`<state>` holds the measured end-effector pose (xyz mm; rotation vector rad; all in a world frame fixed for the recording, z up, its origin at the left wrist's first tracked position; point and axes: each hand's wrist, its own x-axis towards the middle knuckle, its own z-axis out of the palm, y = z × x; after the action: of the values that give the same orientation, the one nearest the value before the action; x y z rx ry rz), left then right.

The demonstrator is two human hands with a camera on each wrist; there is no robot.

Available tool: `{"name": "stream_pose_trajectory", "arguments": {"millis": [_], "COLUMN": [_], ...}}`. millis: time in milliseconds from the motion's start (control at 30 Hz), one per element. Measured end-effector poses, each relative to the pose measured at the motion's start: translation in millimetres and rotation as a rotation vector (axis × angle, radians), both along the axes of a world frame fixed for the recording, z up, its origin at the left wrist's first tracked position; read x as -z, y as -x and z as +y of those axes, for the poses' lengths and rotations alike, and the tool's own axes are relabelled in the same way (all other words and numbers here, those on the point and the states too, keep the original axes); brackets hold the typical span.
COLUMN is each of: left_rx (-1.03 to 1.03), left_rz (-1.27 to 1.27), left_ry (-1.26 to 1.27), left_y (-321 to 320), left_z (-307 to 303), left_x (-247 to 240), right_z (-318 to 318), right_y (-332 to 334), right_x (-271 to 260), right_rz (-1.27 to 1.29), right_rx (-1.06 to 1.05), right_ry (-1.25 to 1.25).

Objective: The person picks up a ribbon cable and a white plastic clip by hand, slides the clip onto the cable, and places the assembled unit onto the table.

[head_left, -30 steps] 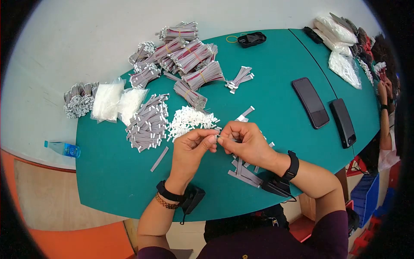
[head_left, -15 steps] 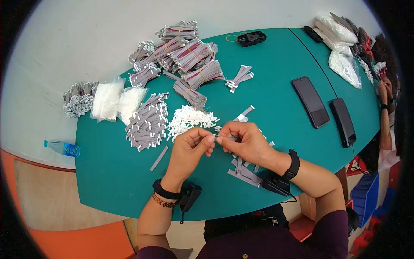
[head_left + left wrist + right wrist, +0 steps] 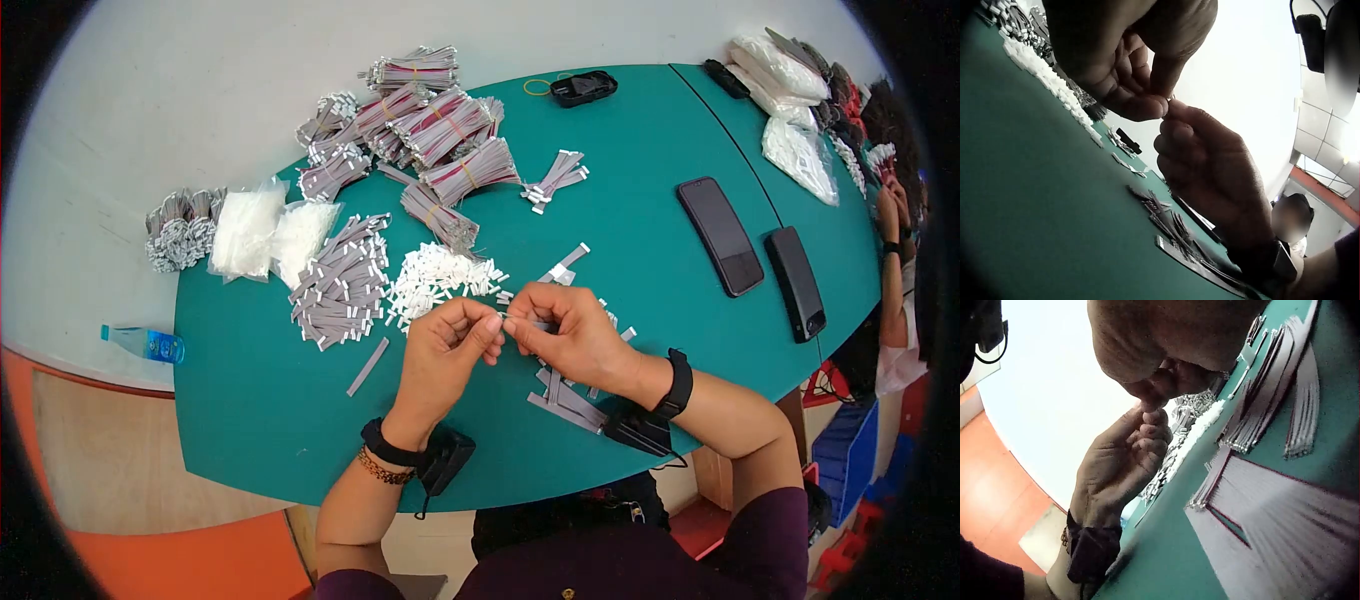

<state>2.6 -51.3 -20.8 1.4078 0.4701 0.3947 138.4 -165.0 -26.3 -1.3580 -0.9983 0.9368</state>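
In the head view, the left hand (image 3: pixel 440 350) and right hand (image 3: pixel 580 335) meet fingertip to fingertip just below a pile of small white pieces (image 3: pixel 435 280). Thumb and forefinger of the right hand pinch a grey flat strip (image 3: pixel 544 326), mostly covered by the fingers. The left thumb and forefinger pinch something tiny at its end; a pale speck (image 3: pixel 1170 98) shows there in the left wrist view, too small to make out. Loose grey strips (image 3: pixel 568 408) lie under and beside the right hand. A heap of grey strips with white ends (image 3: pixel 345 285) is left of the white pile.
Banded bundles (image 3: pixel 440 130) of strips stand at the back of the green table (image 3: pixel 290 420). Clear bags (image 3: pixel 243 235) and a bottle (image 3: pixel 150 344) are at the left. A phone (image 3: pixel 720 237) and black case (image 3: pixel 796 285) lie right. Another person's hands (image 3: pixel 890 205) show far right.
Both hands stay nearly in place, fingertips together. The left wrist swung slightly left and then back. The pale piece between the fingertips shows less than a second ago.
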Motion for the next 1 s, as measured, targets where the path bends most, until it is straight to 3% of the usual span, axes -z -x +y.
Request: {"name": "stream_pose_trajectory", "arguments": {"millis": [400,600,1000], "left_rx": [-0.059,-0.052,0.01], "left_rz": [-0.023,-0.02,-0.06], "left_ry": [0.025,0.174,0.096], "left_y": [-1.7,-4.3,-2.6], "left_z": [3.9,1.7,3.5], "left_x": [-1.6,-4.8,-0.7], "right_z": [5.5,4.9,3.4], "right_y": [-0.1,-4.8,0.8], "right_x": [-5.5,-2.7,-5.2], "right_rz": [0.102,0.17,0.134], "right_rx": [0.012,-0.039,0.0], "right_ry": [-0.051,0.002,-0.041]}}
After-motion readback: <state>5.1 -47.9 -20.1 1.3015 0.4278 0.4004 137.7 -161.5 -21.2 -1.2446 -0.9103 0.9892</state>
